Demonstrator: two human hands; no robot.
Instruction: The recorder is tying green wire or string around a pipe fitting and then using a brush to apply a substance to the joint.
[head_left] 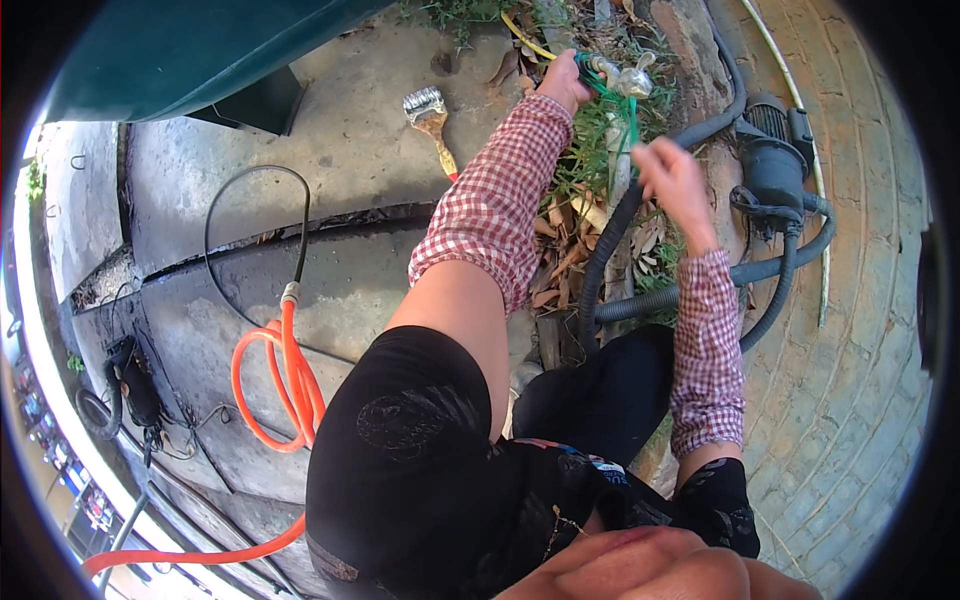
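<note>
Nearest you, your right hand (672,180) curls its fingers just beside the lower end of the green cord (632,122); the strand's long axis runs away from you, up to the metal tap (632,80). Your left hand (566,82) reaches farther, left of the tap, touching the cord's bunched part. You can't tell whether either of your 2 hands pinches it.

Green tank (200,60), left of pipe fitting (632,82): top cut off. Brush (430,115), left of fitting: handle end behind sleeve (490,190). Right hand (676,185), below fitting: blurred.
</note>
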